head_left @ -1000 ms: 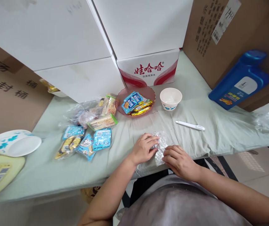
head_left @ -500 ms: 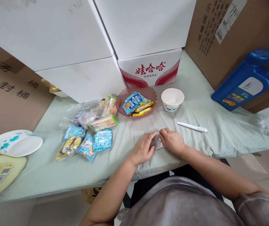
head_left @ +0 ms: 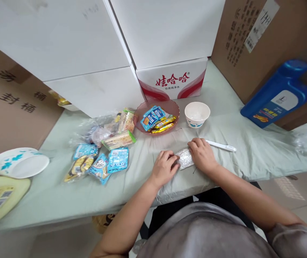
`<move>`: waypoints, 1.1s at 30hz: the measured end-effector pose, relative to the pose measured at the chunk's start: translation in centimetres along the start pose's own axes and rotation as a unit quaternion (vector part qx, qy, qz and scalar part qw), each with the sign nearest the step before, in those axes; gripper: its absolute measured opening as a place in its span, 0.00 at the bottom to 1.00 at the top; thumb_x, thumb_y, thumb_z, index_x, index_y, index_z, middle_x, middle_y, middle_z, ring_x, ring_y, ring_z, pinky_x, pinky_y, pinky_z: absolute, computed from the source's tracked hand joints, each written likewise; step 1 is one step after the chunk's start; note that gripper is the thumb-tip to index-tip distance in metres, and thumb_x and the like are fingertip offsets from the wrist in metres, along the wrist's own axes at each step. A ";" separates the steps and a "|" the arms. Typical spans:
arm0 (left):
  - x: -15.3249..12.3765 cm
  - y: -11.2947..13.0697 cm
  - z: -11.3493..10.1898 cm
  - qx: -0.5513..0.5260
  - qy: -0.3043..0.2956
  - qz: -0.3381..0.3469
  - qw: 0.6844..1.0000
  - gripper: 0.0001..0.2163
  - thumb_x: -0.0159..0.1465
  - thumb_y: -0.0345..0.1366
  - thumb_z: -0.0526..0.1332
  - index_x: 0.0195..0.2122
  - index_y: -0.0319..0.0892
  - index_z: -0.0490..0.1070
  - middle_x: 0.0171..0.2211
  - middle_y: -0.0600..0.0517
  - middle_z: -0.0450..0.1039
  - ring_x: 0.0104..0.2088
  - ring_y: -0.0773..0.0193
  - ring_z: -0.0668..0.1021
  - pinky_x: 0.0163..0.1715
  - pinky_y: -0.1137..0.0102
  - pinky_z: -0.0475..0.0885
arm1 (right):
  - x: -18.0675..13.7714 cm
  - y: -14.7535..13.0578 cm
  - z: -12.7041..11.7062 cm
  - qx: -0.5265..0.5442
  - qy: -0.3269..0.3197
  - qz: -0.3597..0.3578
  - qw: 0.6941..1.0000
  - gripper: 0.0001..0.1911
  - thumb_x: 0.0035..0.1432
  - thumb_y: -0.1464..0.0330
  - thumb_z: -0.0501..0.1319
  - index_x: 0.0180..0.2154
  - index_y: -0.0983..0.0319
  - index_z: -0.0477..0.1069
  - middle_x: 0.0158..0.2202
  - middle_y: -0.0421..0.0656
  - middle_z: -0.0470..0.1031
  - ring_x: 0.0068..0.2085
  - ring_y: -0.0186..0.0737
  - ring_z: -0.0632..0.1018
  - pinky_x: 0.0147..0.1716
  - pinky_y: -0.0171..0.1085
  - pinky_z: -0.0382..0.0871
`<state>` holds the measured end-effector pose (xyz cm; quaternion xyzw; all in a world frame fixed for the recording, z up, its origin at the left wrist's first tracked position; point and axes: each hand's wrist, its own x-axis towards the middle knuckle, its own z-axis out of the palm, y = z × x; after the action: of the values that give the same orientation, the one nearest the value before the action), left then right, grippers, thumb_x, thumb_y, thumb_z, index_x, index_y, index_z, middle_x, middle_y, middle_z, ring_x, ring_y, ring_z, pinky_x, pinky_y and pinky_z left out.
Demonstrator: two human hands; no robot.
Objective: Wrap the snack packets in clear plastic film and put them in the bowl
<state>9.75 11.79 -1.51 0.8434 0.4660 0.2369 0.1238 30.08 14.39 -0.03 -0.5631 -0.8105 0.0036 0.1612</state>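
While left hand (head_left: 164,168), right hand (head_left: 203,156) hold bubble wrap (head_left: 185,159), grip half-curled, box (head_left: 171,82) reads "娃哈哈".

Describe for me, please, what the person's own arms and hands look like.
The left hand and right hand are bare, without gloves, and no watch or bracelet shows. Both forearms are uncovered. A mottled grey sleeve shows on the right arm; no left sleeve is in view.
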 end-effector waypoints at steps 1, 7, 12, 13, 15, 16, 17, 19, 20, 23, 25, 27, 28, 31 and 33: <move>0.0 -0.1 0.0 0.000 0.001 0.003 1.000 0.10 0.62 0.35 0.63 0.45 0.43 0.75 0.41 0.47 0.69 0.44 0.55 0.70 0.47 0.59 0.71 | -0.3 0.2 -0.1 0.023 0.019 -0.029 0.999 0.10 0.64 0.72 0.56 0.44 0.63 0.73 0.48 0.52 0.74 0.48 0.51 0.72 0.47 0.46 0.64; -0.3 -0.6 0.1 -0.047 0.055 0.018 0.997 0.09 0.65 0.28 0.57 0.43 0.43 0.74 0.41 0.48 0.70 0.44 0.58 0.72 0.46 0.61 0.72 | -2.6 -0.1 0.3 0.144 -0.031 -0.229 0.962 0.12 0.64 0.72 0.57 0.47 0.62 0.74 0.49 0.48 0.76 0.51 0.47 0.72 0.49 0.47 0.68; -0.3 -0.9 0.3 -0.078 0.085 0.001 0.993 0.08 0.64 0.27 0.56 0.40 0.42 0.73 0.40 0.48 0.70 0.43 0.59 0.73 0.45 0.63 0.72 | 0.1 2.3 -1.1 0.188 0.040 -0.224 0.955 0.14 0.64 0.77 0.52 0.43 0.62 0.75 0.43 0.48 0.79 0.45 0.42 0.76 0.45 0.40 0.72; -0.3 -0.9 0.3 -0.076 0.078 0.001 0.994 0.07 0.64 0.27 0.57 0.39 0.43 0.73 0.40 0.49 0.70 0.43 0.59 0.73 0.44 0.63 0.72 | 1.5 3.1 -1.9 0.180 0.078 -0.203 0.959 0.15 0.65 0.76 0.52 0.43 0.62 0.75 0.44 0.48 0.78 0.47 0.42 0.75 0.47 0.41 0.71; -0.1 -1.0 0.3 -0.070 0.064 0.002 0.996 0.06 0.64 0.28 0.57 0.37 0.43 0.73 0.39 0.49 0.71 0.42 0.59 0.73 0.43 0.62 0.72 | 4.8 4.6 -3.6 0.135 0.137 -0.118 0.974 0.15 0.66 0.73 0.51 0.44 0.62 0.76 0.46 0.50 0.77 0.50 0.43 0.74 0.51 0.43 0.69; -0.1 -1.0 0.3 -0.068 0.059 0.003 0.996 0.06 0.64 0.28 0.57 0.36 0.43 0.73 0.38 0.49 0.71 0.41 0.59 0.73 0.43 0.62 0.72 | 6.6 5.3 -4.4 0.095 0.133 -0.067 0.984 0.16 0.66 0.73 0.50 0.45 0.63 0.76 0.48 0.52 0.76 0.52 0.44 0.73 0.53 0.43 0.67; 0.0 -1.0 0.3 -0.068 0.055 0.003 0.996 0.06 0.64 0.28 0.57 0.36 0.43 0.73 0.38 0.49 0.71 0.41 0.59 0.73 0.42 0.63 0.72 | 8.5 5.8 -5.1 0.048 0.098 -0.015 0.994 0.17 0.66 0.73 0.49 0.47 0.64 0.76 0.50 0.52 0.75 0.54 0.45 0.72 0.54 0.43 0.65; 0.0 -1.1 0.2 -0.070 0.050 0.003 0.996 0.06 0.64 0.28 0.57 0.35 0.43 0.73 0.38 0.49 0.71 0.41 0.59 0.73 0.42 0.63 0.71 | 12.1 6.6 -5.7 -0.047 -0.057 0.057 0.996 0.20 0.66 0.73 0.49 0.53 0.62 0.73 0.55 0.51 0.72 0.57 0.47 0.69 0.55 0.42 0.64; 0.0 -1.2 0.2 -0.072 0.048 0.003 0.996 0.06 0.64 0.28 0.57 0.35 0.43 0.73 0.38 0.49 0.71 0.41 0.59 0.72 0.42 0.63 0.71 | 13.6 6.9 -5.7 -0.059 -0.106 0.065 0.991 0.20 0.63 0.74 0.53 0.54 0.61 0.73 0.55 0.51 0.72 0.56 0.48 0.71 0.53 0.42 0.66; 0.0 -1.2 0.1 -0.079 0.042 0.003 0.996 0.06 0.64 0.28 0.57 0.35 0.43 0.73 0.38 0.49 0.71 0.41 0.60 0.73 0.42 0.64 0.71 | 17.0 7.1 -4.8 -0.069 -0.221 0.061 0.971 0.19 0.54 0.73 0.63 0.49 0.57 0.78 0.50 0.47 0.77 0.49 0.49 0.77 0.46 0.39 0.70; 0.1 -1.2 0.1 -0.085 0.042 -0.001 0.996 0.05 0.64 0.29 0.57 0.35 0.43 0.73 0.38 0.49 0.71 0.41 0.59 0.73 0.42 0.64 0.71 | 18.1 6.9 -4.0 -0.078 -0.268 0.058 0.958 0.17 0.51 0.71 0.66 0.45 0.59 0.80 0.47 0.48 0.79 0.46 0.50 0.78 0.45 0.39 0.70; 0.2 -1.1 0.0 -0.091 0.043 -0.006 0.995 0.06 0.64 0.29 0.58 0.36 0.43 0.73 0.38 0.49 0.72 0.41 0.59 0.73 0.42 0.63 0.71 | 18.6 6.6 -3.7 -0.089 -0.291 0.055 0.951 0.15 0.52 0.70 0.65 0.43 0.62 0.81 0.47 0.51 0.79 0.47 0.52 0.78 0.45 0.40 0.70; 0.2 -1.1 0.0 -0.094 0.044 -0.009 0.995 0.06 0.64 0.29 0.58 0.36 0.43 0.73 0.38 0.49 0.72 0.41 0.59 0.73 0.43 0.63 0.71 | 18.7 6.5 -3.7 -0.092 -0.297 0.053 0.949 0.14 0.52 0.70 0.65 0.42 0.63 0.81 0.46 0.51 0.79 0.47 0.52 0.78 0.45 0.40 0.70; 0.2 -1.0 -0.1 -0.100 0.042 -0.012 0.994 0.06 0.64 0.30 0.58 0.35 0.43 0.74 0.38 0.48 0.72 0.41 0.59 0.73 0.44 0.63 0.71 | 18.1 6.3 -5.0 -0.091 -0.299 0.042 0.949 0.15 0.54 0.68 0.63 0.44 0.60 0.80 0.47 0.48 0.80 0.47 0.50 0.78 0.44 0.39 0.69; 0.2 -1.0 0.0 -0.100 0.038 -0.014 0.994 0.06 0.64 0.29 0.58 0.35 0.43 0.74 0.38 0.48 0.73 0.42 0.59 0.73 0.44 0.63 0.71 | 16.9 6.4 -6.4 -0.091 -0.272 0.042 0.957 0.18 0.58 0.66 0.59 0.49 0.58 0.77 0.50 0.47 0.78 0.49 0.50 0.77 0.44 0.40 0.69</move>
<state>9.11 12.52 -1.86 0.8107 0.4559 0.3125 0.1928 32.31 31.06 9.18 -0.5864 -0.7964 0.0895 -0.1178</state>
